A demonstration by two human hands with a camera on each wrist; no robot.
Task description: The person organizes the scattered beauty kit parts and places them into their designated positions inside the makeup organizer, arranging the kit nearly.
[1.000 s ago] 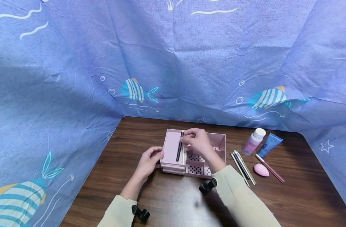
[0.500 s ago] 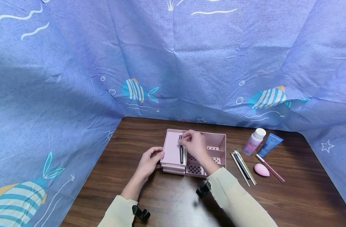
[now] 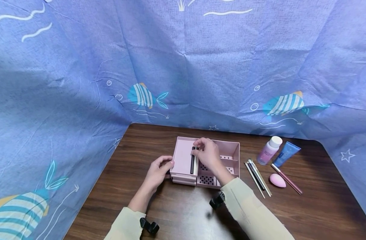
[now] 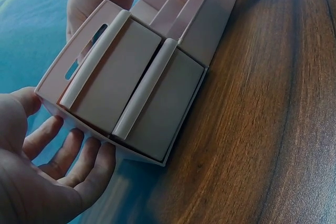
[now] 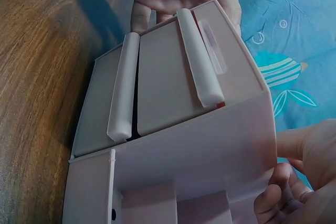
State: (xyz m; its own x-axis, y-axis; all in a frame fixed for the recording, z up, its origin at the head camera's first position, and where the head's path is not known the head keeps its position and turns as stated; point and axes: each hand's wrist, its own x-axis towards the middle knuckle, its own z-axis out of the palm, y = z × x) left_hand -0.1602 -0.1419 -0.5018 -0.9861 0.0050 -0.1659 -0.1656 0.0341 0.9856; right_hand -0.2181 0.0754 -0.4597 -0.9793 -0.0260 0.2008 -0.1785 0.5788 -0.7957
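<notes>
A pink makeup organizer [image 3: 184,180] sits on the table, with two drawers [image 4: 118,74] at its front left and compartments on the right. My left hand [image 3: 156,171] grips the organizer's left side, thumb at the top edge and fingers along the side wall in the left wrist view. Over the organizer's shallow top tray [image 3: 181,153], my right hand [image 3: 208,154] pinches the upper end of a black makeup brush [image 3: 192,164]. Pale brush handles lie beside it in the tray's right part, partly hidden by the fingers. Only my right fingers [image 5: 283,179] show beside the organizer in the right wrist view.
Several brushes [image 3: 256,176] lie on the table right of the organizer. Beyond them are a pink bottle with a white cap [image 3: 268,151], a blue tube [image 3: 286,154], a pink makeup sponge [image 3: 277,180] and a dark red brush [image 3: 288,180]. A blue fish-print cloth [image 3: 201,83] hangs behind.
The black brush has gone from slanted above the tray to lying along the other handles at its right side. My right hand has shifted slightly down with it; my left hand has stayed put.
</notes>
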